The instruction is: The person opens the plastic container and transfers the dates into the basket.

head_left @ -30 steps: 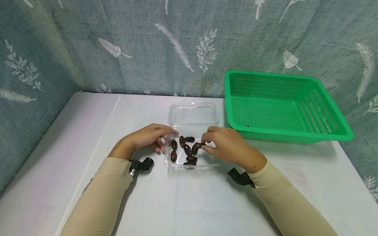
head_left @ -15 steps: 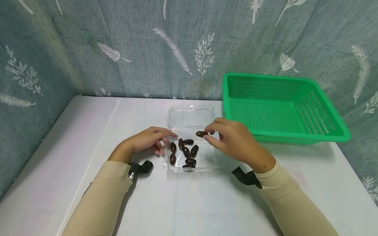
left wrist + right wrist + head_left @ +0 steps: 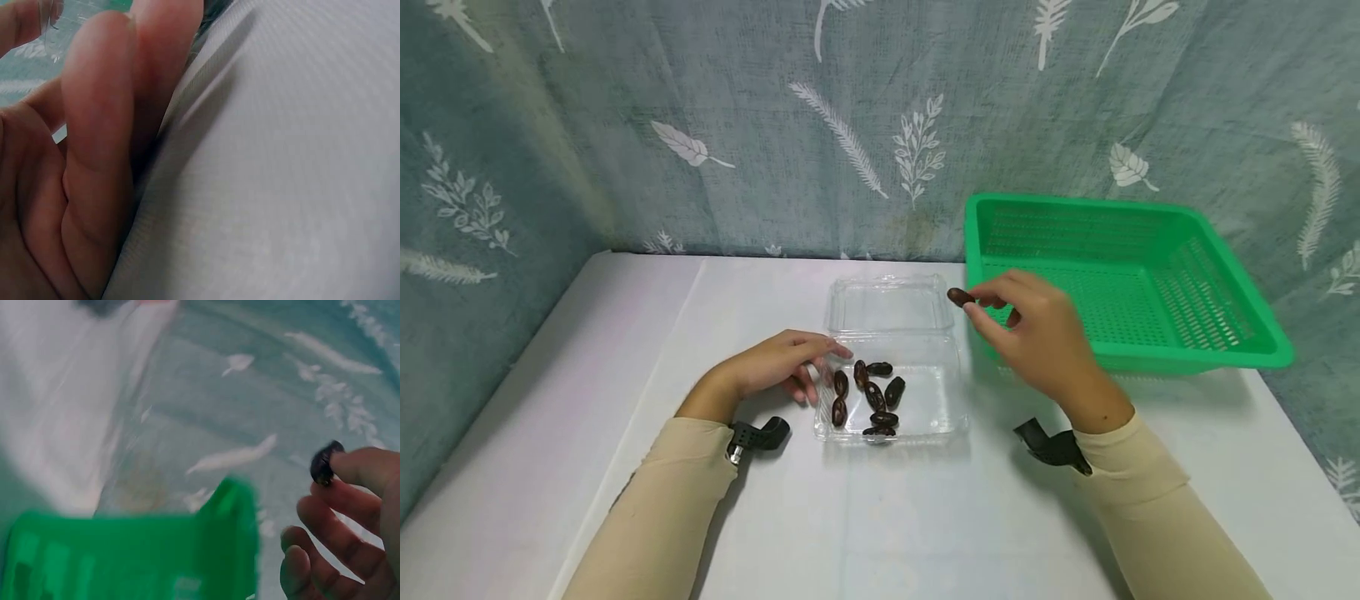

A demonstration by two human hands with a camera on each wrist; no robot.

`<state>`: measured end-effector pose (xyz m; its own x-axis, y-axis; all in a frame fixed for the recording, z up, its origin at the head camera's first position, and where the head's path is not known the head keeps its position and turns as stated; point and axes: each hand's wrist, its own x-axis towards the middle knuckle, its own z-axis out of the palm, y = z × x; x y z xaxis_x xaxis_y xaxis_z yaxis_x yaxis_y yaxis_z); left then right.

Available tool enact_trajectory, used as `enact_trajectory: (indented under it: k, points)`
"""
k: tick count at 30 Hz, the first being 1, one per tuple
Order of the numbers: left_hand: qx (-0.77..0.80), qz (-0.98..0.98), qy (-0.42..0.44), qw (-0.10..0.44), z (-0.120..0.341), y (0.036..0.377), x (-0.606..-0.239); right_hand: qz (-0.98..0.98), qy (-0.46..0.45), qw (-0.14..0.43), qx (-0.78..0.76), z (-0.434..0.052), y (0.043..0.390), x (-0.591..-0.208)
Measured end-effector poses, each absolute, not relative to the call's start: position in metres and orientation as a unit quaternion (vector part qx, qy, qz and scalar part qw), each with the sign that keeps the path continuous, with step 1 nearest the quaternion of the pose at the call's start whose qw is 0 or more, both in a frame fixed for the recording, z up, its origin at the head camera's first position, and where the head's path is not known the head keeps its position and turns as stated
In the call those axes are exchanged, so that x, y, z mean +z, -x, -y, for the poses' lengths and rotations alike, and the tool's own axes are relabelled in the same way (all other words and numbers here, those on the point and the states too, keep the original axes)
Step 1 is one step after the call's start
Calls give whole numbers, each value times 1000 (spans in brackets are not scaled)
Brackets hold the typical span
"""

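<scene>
The right hand (image 3: 1037, 333) holds one dark, date-like fruit (image 3: 960, 297) at the tips of its fingers, thumb and forefinger pinching it near one end, so most of its length sticks out beyond them. The fruit's long axis lies close to level in the head view, its free end pointing left, away from the green basket (image 3: 1075, 229), and tipped slightly toward the patterned curtain (image 3: 730, 200). The relation that matters is fruit to basket: from above, the fruit shows against the basket's left rim, with the clear lid (image 3: 891, 304) just to its other side, while the basket's hollow spreads to the right, behind and beyond the fingers. The right wrist view shows curtain behind the fruit and the basket apart from it, lower and to one side; how high it hangs over the desk (image 3: 917, 517) cannot be told. The right hand is much the nearer to the basket. The left hand (image 3: 778, 367) is well apart from it, at the left wall of the clear container (image 3: 928, 400), fingers loosely extended and one reaching over the edge; how firmly they press cannot be told. Inside that container, the other fruits (image 3: 894, 391) lie mostly toward the left, pointing in mixed directions, several touching.
</scene>
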<state>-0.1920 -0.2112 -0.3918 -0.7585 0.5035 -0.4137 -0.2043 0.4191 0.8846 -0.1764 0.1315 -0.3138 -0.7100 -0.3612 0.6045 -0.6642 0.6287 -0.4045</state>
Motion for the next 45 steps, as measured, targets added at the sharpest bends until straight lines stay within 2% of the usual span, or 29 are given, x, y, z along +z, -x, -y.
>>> enact_trajectory:
  k: [6, 11, 15, 20, 26, 29, 35, 45]
  points:
    - [530, -776, -93, 329, 214, 191, -393, 892, -261, 213, 302, -153, 191, -314]
    - [536, -768, -98, 337, 212, 192, -396, 922, -238, 158, 260, -171, 202, -310]
    - [537, -768, -99, 335, 212, 193, -396, 946, -218, 86, 226, -184, 213, -306]
    - [533, -772, -94, 333, 212, 193, -396, 959, -198, -38, 199, -194, 227, -305]
    - [534, -772, -91, 334, 211, 194, -396, 930, -244, -183, 204, -196, 247, -313]
    - [536, -770, -92, 334, 210, 194, -396, 915, -268, -227, 200, -196, 254, -317]
    - [537, -768, -93, 336, 210, 192, -397, 902, -284, -264, 189, -192, 260, -324]
    - [542, -763, -93, 339, 211, 193, -396, 910, -264, -269, 171, -191, 262, -329]
